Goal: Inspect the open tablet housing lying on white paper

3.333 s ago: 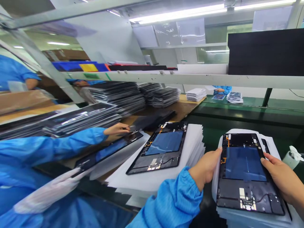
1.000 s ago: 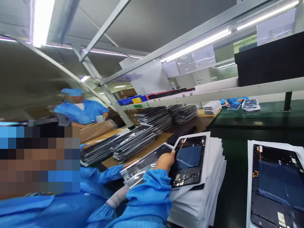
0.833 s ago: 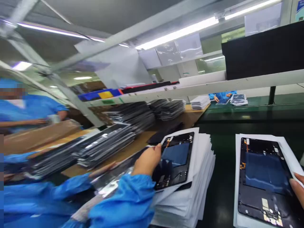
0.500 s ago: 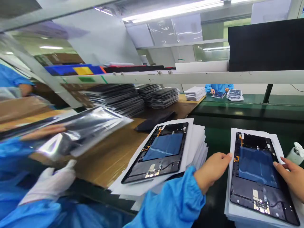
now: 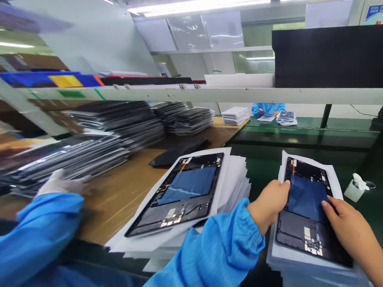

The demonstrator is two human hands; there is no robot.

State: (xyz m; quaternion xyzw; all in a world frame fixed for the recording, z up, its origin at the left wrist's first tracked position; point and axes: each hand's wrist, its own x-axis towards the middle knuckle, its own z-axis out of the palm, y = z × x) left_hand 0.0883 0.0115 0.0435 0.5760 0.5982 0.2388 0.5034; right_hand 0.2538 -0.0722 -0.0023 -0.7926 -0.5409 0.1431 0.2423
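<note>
A black tablet frame (image 5: 302, 223) with a blue panel lies face up on a white sheet atop a stack of white sheets (image 5: 302, 263) at the lower right. My left hand (image 5: 269, 203) grips the frame's left edge. My right hand (image 5: 347, 227) presses on its right side, fingertips touching the blue panel. A second tablet frame (image 5: 179, 195) of the same kind lies on another stack of white sheets (image 5: 233, 187) to the left, with no hand on it.
A co-worker's white-gloved hand (image 5: 60, 185) and blue sleeve reach over stacks of dark bagged parts (image 5: 119, 127) on the wooden table (image 5: 125, 191) at left. A white bottle (image 5: 354, 189) stands on the green belt (image 5: 299, 139). A shelf rail (image 5: 209, 95) crosses overhead. Another person works far behind.
My left hand went out to the left stack, then came back and took the right frame's left edge. My right hand moved onto the blue panel. The co-worker's silver bag has left view.
</note>
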